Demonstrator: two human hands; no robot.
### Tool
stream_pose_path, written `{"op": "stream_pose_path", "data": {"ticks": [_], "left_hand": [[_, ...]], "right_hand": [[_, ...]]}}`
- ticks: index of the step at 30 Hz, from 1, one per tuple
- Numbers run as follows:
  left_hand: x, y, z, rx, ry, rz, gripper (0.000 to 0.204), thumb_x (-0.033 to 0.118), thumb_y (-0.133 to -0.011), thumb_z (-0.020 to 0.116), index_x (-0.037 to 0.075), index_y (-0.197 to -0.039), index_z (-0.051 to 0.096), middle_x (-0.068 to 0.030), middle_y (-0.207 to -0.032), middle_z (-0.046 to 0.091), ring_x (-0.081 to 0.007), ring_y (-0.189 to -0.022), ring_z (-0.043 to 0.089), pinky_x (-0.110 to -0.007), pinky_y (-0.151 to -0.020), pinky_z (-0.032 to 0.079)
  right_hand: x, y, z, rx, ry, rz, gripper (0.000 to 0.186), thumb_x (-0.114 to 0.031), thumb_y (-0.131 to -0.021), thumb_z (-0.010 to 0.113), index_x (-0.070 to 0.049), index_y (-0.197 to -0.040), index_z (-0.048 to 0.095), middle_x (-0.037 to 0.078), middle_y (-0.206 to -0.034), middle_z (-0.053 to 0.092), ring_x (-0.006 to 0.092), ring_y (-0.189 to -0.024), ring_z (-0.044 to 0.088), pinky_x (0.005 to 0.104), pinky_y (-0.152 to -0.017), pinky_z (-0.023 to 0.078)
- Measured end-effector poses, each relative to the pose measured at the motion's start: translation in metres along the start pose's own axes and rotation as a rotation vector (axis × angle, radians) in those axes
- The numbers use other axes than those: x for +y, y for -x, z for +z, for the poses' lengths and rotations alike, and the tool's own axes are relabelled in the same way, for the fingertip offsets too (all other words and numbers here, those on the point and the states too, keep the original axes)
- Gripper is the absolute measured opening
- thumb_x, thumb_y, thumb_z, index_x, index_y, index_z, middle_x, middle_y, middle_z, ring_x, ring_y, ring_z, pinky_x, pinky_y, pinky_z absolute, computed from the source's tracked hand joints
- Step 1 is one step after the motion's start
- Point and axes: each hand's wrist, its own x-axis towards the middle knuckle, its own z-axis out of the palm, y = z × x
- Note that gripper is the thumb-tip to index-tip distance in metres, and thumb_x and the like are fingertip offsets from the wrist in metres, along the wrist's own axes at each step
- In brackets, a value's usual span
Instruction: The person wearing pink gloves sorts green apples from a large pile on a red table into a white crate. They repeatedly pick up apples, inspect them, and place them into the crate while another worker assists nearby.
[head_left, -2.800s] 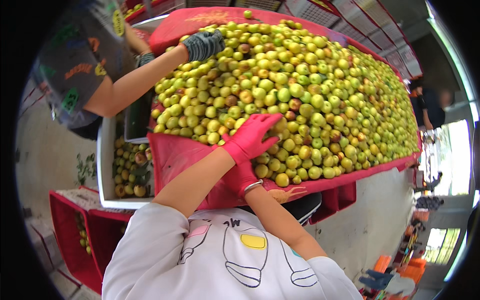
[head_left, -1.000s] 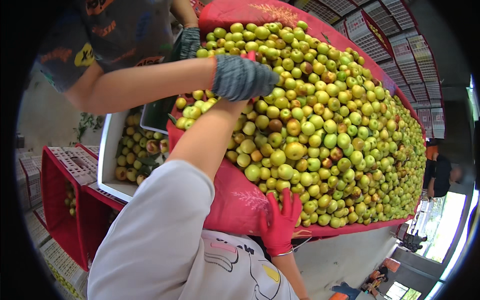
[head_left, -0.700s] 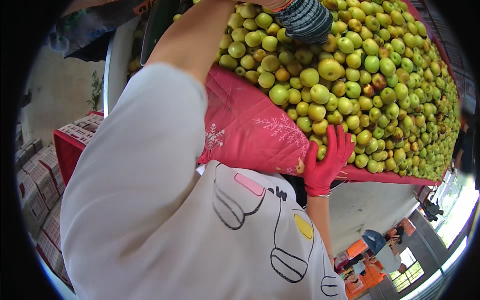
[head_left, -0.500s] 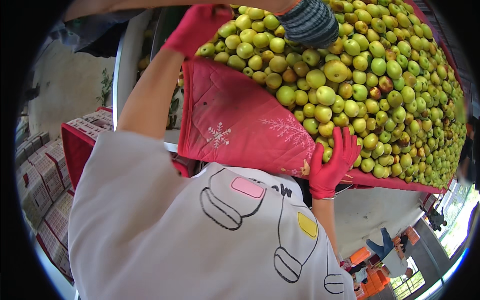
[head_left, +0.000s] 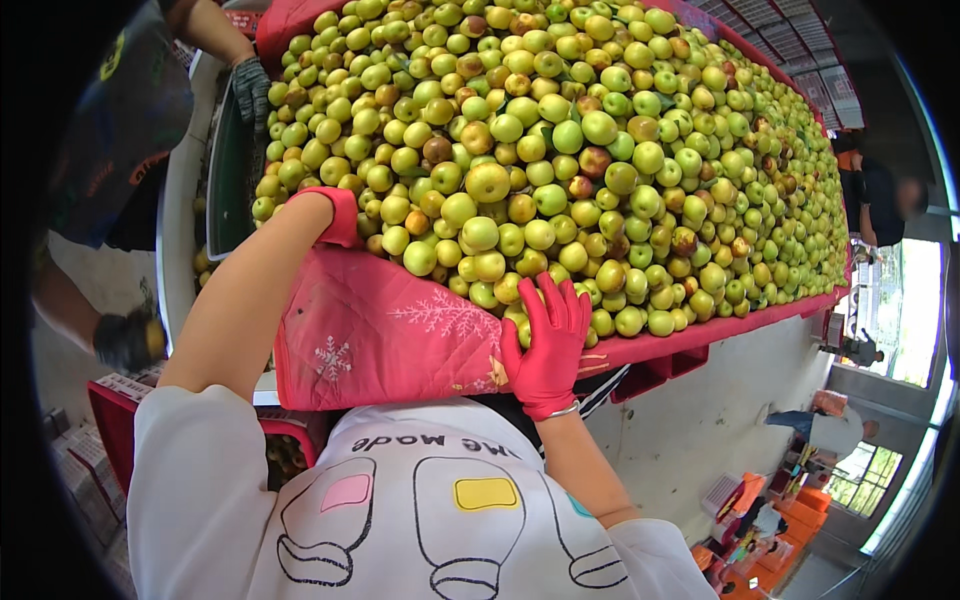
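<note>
A broad heap of small yellow-green jujubes (head_left: 480,233), some with brown-red patches, covers a padded table. My right hand (head_left: 550,340), in a red glove, lies open on the heap's near edge, fingers stretched over the fruit. My left hand (head_left: 340,215), in a matching glove, bends down at the heap's left side; its fingers are hidden behind the wrist and forearm. Between the two hands spreads a red quilted cover (head_left: 390,325) with white snowflake prints, its near-left corner bare of fruit.
At the left, a co-worker's striped-gloved hand (head_left: 250,92) is at a green-walled trough (head_left: 222,190); their dark-gloved hand (head_left: 128,340) hangs lower. A red-lined crate (head_left: 115,430) stands below. Orange crates (head_left: 790,530) and people occupy the far right.
The view has shifted, showing more of the heap. The co-worker's striped-gloved hand has drawn back left from over the fruit. My left hand has bent downward; my right stays at the near edge.
</note>
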Motion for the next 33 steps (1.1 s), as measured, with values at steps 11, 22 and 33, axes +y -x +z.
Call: {"op": "stream_pose_path", "data": {"ticks": [11, 22, 33], "left_hand": [[-0.038, 0.122, 0.095, 0.552, 1.646, 0.26, 0.037, 0.013, -0.08, 0.062, 0.006, -0.116, 0.059, 0.0, -0.083, 0.061, -0.006, -0.064, 0.053, -0.021, -0.054, 0.042], [-0.105, 0.298, 0.369, 0.534, 1.374, -0.633, 0.03, 0.008, -0.079, 0.06, 0.001, -0.107, 0.065, -0.0047, -0.076, 0.063, -0.0127, -0.066, 0.058, -0.029, -0.06, 0.048], [-0.061, 0.198, 0.222, 1.022, 1.139, -0.18, 0.025, 0.014, -0.087, 0.063, 0.001, -0.108, 0.067, -0.0178, -0.103, 0.068, -0.0295, -0.097, 0.065, -0.036, -0.086, 0.049]], "right_hand": [[0.0, 0.0, -0.002, -0.025, 0.004, -0.081, 0.048, -0.017, -0.08, 0.066, -0.01, -0.127, 0.057, 0.017, -0.137, 0.047, 0.0426, -0.13, 0.037, 0.0561, -0.11, 0.024], [-0.091, -0.04, 0.028, -0.232, -0.307, -0.449, 0.047, -0.012, -0.078, 0.065, -0.011, -0.124, 0.06, 0.017, -0.143, 0.041, 0.0436, -0.132, 0.032, 0.0516, -0.11, 0.026], [-0.083, -0.075, 0.081, -0.134, 0.059, -0.556, 0.033, -0.017, -0.084, 0.061, -0.012, -0.116, 0.062, 0.015, -0.131, 0.053, 0.0336, -0.12, 0.048, 0.0458, -0.104, 0.034]]}}
